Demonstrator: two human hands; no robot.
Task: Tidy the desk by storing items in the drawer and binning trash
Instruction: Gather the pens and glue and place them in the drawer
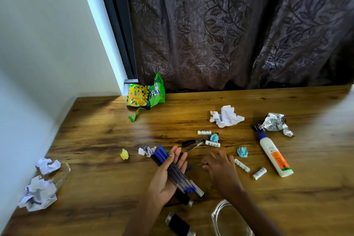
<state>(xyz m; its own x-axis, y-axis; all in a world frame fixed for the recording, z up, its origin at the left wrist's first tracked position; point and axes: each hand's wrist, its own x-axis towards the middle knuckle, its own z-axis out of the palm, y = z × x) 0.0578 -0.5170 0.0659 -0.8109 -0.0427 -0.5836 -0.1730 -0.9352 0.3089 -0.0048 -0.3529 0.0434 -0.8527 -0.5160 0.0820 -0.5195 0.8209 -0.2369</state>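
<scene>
My left hand [168, 176] is palm-up over the wooden desk [99, 140], holding a bundle of blue-capped pens [173, 171]. My right hand [220, 166] rests palm-down just right of it, fingertips touching the desk near a small thin object; whether it grips anything I cannot tell. Two more pens [195, 142] lie just beyond my hands. White batteries [212, 143] lie scattered around them. A glue bottle [272, 154] lies at the right.
Trash on the desk: green snack bag [145, 94] at the back, crumpled white paper [226, 116], foil wrapper [275, 124], blue paper balls [242, 151], a yellow ball [124, 153], paper wads [41, 188] at left. A clear container [228, 218] and black device [179, 225] sit near me.
</scene>
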